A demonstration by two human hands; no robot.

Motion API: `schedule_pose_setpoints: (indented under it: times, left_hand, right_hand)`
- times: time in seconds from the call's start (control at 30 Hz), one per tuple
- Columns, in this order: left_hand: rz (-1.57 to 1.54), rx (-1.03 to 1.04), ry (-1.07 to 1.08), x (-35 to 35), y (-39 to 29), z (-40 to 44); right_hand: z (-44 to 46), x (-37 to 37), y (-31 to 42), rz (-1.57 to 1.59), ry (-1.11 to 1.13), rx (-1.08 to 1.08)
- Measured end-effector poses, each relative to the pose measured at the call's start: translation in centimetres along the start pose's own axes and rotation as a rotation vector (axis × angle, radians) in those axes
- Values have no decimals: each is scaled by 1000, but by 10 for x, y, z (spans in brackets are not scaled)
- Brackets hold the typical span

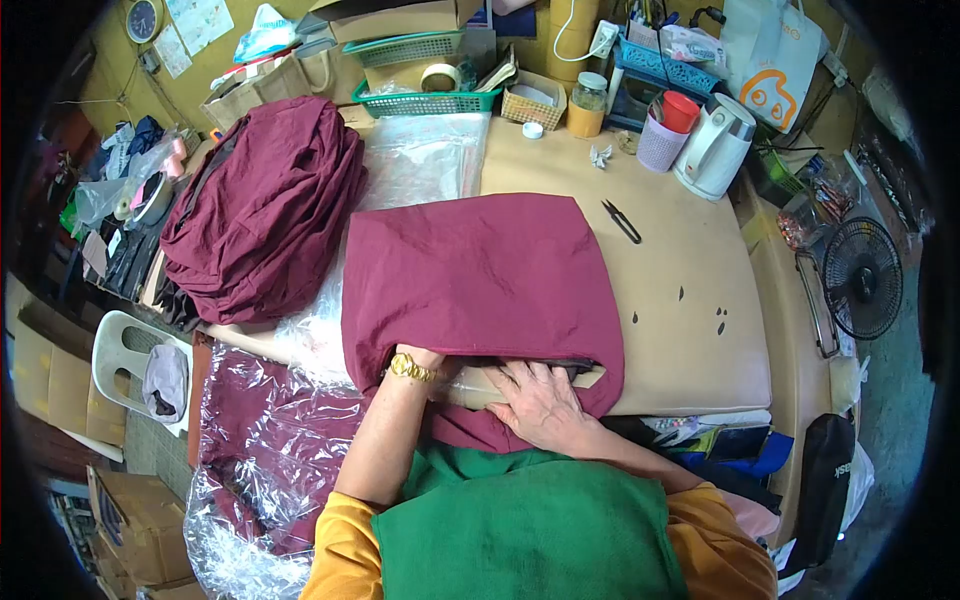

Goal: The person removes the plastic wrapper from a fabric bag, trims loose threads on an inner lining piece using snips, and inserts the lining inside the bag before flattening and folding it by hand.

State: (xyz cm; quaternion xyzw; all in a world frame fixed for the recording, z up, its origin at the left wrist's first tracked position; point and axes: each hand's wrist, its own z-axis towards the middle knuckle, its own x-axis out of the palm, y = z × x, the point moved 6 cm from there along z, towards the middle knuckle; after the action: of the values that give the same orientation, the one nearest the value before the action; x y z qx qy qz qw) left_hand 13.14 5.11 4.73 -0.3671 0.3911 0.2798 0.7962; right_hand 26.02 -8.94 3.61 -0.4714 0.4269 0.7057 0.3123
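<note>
A maroon fabric piece, shaped like a bag with its opening facing me, lies flat on the padded table in front of me. My left hand, with a gold watch at the wrist, reaches into that opening, and the cloth hides its fingers. Beside it, my right hand rests at the opening's edge. Its fingers look spread, with the tips partly under the fabric. A dark lining strip shows along the opening near my right fingers. Loose maroon cloth hangs over the table's front edge below my hands.
A heap of maroon fabric sits at the left, near clear plastic sheets. Thread snips lie right of the bag. An electric kettle, a jar and baskets stand behind. Plastic-wrapped maroon cloth hangs at front left.
</note>
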Motion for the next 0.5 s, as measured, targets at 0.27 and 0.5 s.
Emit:
schedule_pose_setpoints:
  times: [0.27,0.5]
  left_hand:
    - [331,290,174,25,-26,-49]
    - [477,280,14,-7,-57,-44]
  right_hand:
    - [17,-56,-61,284,-185,188]
    - [41,-27,-38,118,46,204]
